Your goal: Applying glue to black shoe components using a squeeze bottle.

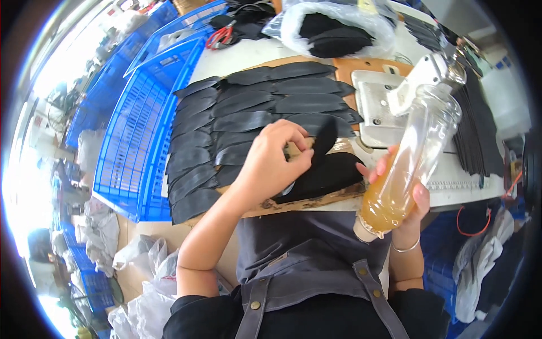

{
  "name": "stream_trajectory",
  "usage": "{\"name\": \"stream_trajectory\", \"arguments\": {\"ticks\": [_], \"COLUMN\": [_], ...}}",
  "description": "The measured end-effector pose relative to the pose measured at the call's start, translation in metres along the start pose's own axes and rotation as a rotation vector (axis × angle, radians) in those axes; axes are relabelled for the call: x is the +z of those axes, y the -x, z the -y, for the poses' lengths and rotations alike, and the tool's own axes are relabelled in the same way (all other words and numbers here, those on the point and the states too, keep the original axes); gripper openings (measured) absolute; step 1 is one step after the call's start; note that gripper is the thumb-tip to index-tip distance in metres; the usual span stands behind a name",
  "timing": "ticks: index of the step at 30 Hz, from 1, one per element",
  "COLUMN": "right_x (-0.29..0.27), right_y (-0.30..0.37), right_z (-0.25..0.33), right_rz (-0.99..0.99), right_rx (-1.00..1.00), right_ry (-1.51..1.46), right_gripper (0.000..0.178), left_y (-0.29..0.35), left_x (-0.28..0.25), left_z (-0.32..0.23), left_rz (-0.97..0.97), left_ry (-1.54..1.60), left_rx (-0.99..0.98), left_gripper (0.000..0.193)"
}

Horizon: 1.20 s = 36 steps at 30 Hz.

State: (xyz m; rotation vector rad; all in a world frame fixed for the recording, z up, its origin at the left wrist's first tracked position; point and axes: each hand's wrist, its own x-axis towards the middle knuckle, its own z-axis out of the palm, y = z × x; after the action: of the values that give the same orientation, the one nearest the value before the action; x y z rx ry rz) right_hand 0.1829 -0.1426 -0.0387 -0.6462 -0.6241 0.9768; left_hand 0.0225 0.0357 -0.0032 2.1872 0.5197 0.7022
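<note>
Our left hand [276,155] appears to pinch a small black piece [326,137] between thumb and fingers, standing it up near the front edge of a brown board [262,207]. More dark material [327,178] lies just below it on the board. Our right hand [415,206] wraps a clear bottle [389,186] of yellowish liquid, tilted so that its pale cap end [366,229] points down toward us, beside the board.

We judge the step in hand to be handling this one piece with the bottle at the ready. The next move seems to call for a light, sure pinch and a firm hold on the bottle, leaving the neighbouring pieces unshifted.

Leftward and beyond, black leaf-shaped pieces [243,121] overlap in rows over the board. Further out, we have a blue basket [132,135] on the left, a white metal machine [375,107] on the worktop [457,195] to the right, and a clear plastic bag [291,28] of dark pieces at the back.
</note>
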Motion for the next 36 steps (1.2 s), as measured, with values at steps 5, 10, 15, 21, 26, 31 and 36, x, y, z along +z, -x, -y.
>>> {"name": "stream_trajectory", "arguments": {"ticks": [5, 10, 15, 21, 26, 31, 36], "right_x": [0.009, 0.004, 0.004, -0.008, -0.028, -0.030, -0.026], "right_y": [0.004, 0.004, 0.009, 0.015, 0.020, 0.018, 0.019], "right_z": [0.005, 0.007, 0.012, 0.018, 0.025, 0.024, 0.019], "right_rz": [-0.059, -0.069, -0.118, -0.121, -0.150, -0.175, -0.176], "right_rx": [-0.049, -0.056, -0.088, -0.100, -0.079, -0.078, -0.045], "right_ry": [0.148, 0.153, 0.058, 0.050, -0.007, 0.006, 0.013], "right_gripper": [0.073, 0.072, 0.070, 0.071, 0.072, 0.072, 0.071], "left_y": [0.000, -0.028, -0.115, -0.161, -0.148, -0.147, -0.140], "left_x": [-0.053, -0.102, -0.102, -0.003, 0.010, -0.001, -0.003], "left_z": [0.013, 0.020, 0.052, 0.108, 0.109, 0.102, 0.103], "left_rz": [-0.290, -0.510, -0.707, -0.361, -0.146, -0.076, -0.101], "left_ry": [0.093, -0.017, -0.723, -0.856, -0.718, -0.729, -0.716], "left_rx": [-0.149, -0.030, 0.445, 0.466, 0.302, 0.301, 0.244], "left_gripper": [0.013, 0.014, 0.012, 0.011, 0.008, 0.007, 0.010]}}
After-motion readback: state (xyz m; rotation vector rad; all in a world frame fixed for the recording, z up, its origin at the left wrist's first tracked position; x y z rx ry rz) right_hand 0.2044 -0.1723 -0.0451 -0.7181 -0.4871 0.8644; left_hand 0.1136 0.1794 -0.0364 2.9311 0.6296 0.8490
